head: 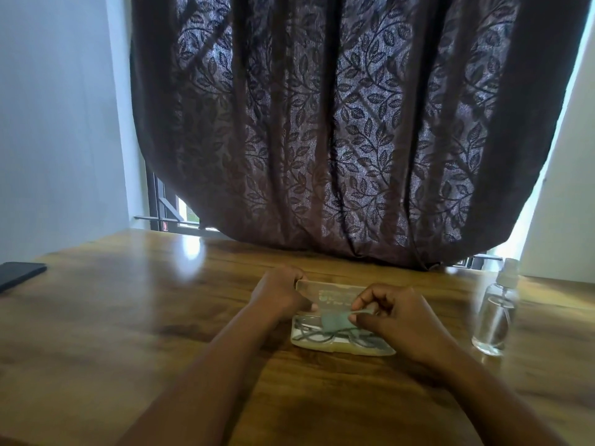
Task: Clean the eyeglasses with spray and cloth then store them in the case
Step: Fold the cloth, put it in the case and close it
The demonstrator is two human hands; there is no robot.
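Observation:
A clear plastic glasses case (325,344) lies open on the wooden table, its lid (335,296) raised toward the curtain. Dark-framed eyeglasses (322,334) lie folded inside its base. My left hand (277,296) grips the left end of the lid. My right hand (396,317) pinches a small pale green cloth (336,320) over the glasses, inside the case. A clear spray bottle (495,313) with a white nozzle stands upright to the right, apart from both hands.
A dark phone (19,274) lies at the table's far left edge. A brown leaf-patterned curtain (322,140) hangs down to the back edge of the table (128,317), just behind the case. White walls stand at both sides.

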